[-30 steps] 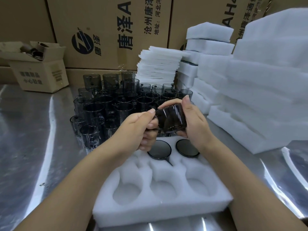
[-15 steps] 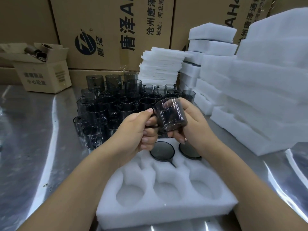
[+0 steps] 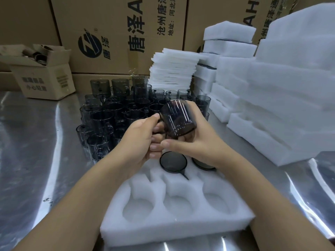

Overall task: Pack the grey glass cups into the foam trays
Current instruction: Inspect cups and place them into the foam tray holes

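Note:
A ribbed grey glass cup (image 3: 178,120) is held in the air above the far end of a white foam tray (image 3: 174,227). My left hand (image 3: 143,138) pinches its handle. My right hand (image 3: 197,140) cradles its body from below and the right, fingers curled round it. Two grey cups sit upside down in the tray's far pockets, one (image 3: 173,162) in the middle, one (image 3: 201,163) partly hidden under my right wrist. The three near pockets hold nothing. A crowd of several grey cups (image 3: 112,113) stands on the metal table beyond the tray.
Stacks of white foam trays (image 3: 282,98) and thin foam sheets (image 3: 172,69) fill the right and back. Large cardboard cartons (image 3: 116,33) form the back wall. A small open carton (image 3: 43,75) stands at back left on the steel table (image 3: 36,160).
The cup has turned in my hands and tilted, its base now toward me. My right thumb has moved from over the cup to below it.

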